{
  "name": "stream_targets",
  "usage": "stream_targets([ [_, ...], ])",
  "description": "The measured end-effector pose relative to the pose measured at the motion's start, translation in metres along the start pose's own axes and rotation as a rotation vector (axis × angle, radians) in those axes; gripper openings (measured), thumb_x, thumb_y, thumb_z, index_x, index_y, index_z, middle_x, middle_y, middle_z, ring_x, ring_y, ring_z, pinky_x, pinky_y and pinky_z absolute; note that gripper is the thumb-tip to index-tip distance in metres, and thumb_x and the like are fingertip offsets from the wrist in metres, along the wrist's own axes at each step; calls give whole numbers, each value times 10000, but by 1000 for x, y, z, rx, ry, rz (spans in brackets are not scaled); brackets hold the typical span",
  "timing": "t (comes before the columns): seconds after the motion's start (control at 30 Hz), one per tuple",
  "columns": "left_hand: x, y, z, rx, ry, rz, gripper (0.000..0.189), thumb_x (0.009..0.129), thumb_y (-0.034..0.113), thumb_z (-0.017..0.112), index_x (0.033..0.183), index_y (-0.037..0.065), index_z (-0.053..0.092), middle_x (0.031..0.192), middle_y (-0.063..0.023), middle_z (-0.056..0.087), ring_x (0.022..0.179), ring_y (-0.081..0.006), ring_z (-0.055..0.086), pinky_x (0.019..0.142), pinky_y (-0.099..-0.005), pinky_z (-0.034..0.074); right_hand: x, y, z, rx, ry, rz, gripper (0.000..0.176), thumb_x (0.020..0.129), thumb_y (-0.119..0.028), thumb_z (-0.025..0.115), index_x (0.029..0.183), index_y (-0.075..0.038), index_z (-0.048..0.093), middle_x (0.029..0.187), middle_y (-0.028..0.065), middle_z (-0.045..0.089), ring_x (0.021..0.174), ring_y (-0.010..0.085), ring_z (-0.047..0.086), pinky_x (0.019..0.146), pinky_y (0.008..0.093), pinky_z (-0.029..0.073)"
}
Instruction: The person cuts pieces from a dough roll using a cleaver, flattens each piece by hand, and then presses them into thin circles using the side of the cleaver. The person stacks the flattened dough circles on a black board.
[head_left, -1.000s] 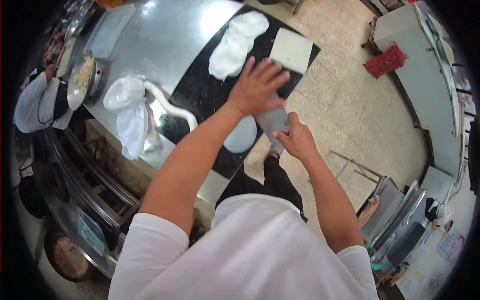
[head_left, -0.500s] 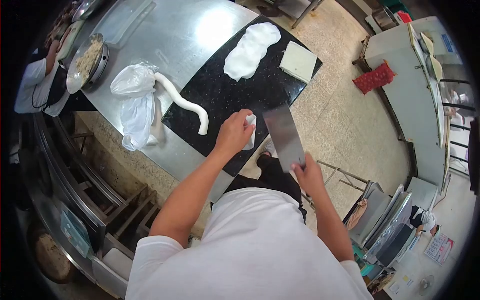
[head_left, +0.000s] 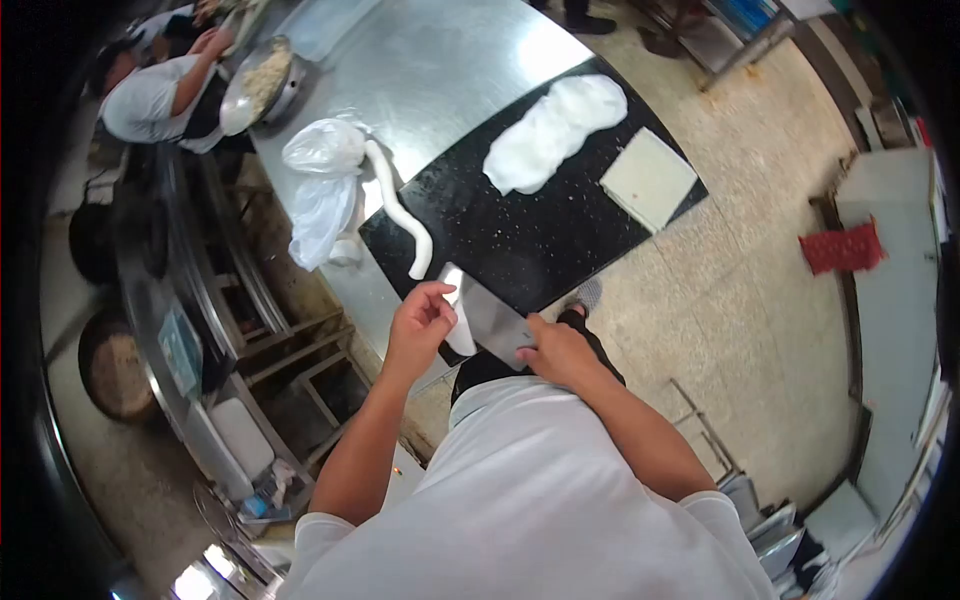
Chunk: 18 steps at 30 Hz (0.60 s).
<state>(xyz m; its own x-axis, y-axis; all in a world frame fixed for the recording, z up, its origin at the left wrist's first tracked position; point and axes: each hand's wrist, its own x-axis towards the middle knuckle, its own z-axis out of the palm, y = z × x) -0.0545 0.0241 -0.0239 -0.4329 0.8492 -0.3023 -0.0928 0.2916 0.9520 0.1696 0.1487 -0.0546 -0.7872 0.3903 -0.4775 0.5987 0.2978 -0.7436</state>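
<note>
My right hand (head_left: 560,350) grips a broad cleaver (head_left: 497,320) by its handle end, the blade slanting up and left. Along the blade's left side is a flat piece of white dough (head_left: 461,330), at the near edge of the black board (head_left: 470,225). My left hand (head_left: 415,325) is curled, thumb and forefinger drawn together on the dough's left edge; the exact contact is partly hidden. Just beyond lies a long rope of white dough (head_left: 398,215). Farther off on the board are a lumpy white mass (head_left: 556,133) and a stack of pale square sheets (head_left: 650,180).
Clear plastic bags (head_left: 325,190) lie beside the dough rope on the steel table (head_left: 400,75). A metal bowl of crumbly pale food (head_left: 262,85) stands at the far left, near another person in a white shirt (head_left: 160,100). A red sack (head_left: 842,247) is at right.
The view has turned, so the table appears farther right. The cleaver, held apart from the dough before, is now alongside it, and my two hands are closer together.
</note>
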Motion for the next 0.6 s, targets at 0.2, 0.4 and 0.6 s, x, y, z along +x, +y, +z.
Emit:
stream_targets([
  [0.2,77,46,46,-368,131,43,385,978,61,619,1359,53,557,937,16,577,820,-88,555,711,-256,463,-45,60,-67,80,115,123,399,899,-263,755,1107,20,567,944,290,722,933,477,706,809,525,554],
  [0.4,187,27,31,-520,358,-45,498,990,143,645,1452,70,474,1084,-13,605,895,-151,599,793,-315,523,-92,84,-97,238,377,168,343,917,-228,766,1067,27,592,903,254,738,828,386,750,713,426,567],
  [0.6,117,17,-2,433,538,143,351,992,220,673,1298,48,664,876,-93,704,829,-169,660,788,-339,518,-65,63,-97,789,762,-140,265,1042,-284,640,1065,-25,589,784,6,572,594,102,550,554,251,439],
])
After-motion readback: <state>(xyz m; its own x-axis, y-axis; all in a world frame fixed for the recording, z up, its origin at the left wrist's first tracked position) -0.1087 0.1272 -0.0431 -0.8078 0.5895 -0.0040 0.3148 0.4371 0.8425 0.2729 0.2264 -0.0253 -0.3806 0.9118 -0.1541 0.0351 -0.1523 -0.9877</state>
